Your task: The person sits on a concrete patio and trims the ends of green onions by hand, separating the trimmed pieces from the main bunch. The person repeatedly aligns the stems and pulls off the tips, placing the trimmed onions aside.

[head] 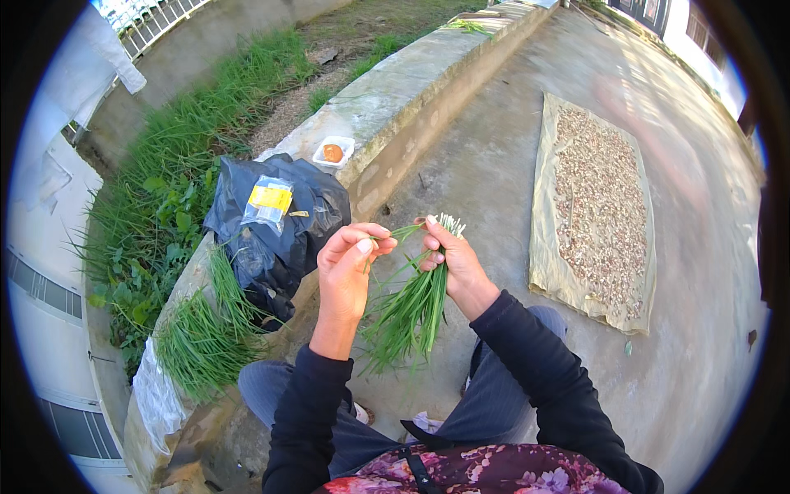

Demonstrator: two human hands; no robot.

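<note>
My right hand (pixel 453 259) grips a bundle of green chives (pixel 416 312), its pale cut ends up and its leaves hanging down between my knees. Beside it, my left hand (pixel 349 265) pinches a thin green blade (pixel 401 233) that stretches across to the right thumb and forefinger. Left of my knee, a loose heap of chives (pixel 207 343) lies on the low concrete wall. A black plastic bag (pixel 315 204) sits on the wall just beyond the heap, with a clear and yellow packet (pixel 270 200) on top.
A white tray (pixel 347 148) holding an orange-brown item stands on the wall (pixel 426 80). Clear plastic sheeting (pixel 157 395) lies under the heap. To the right, a pale sheet (pixel 543 247) on the concrete ground bears many small dried pieces. Grass (pixel 203 117) grows behind the wall.
</note>
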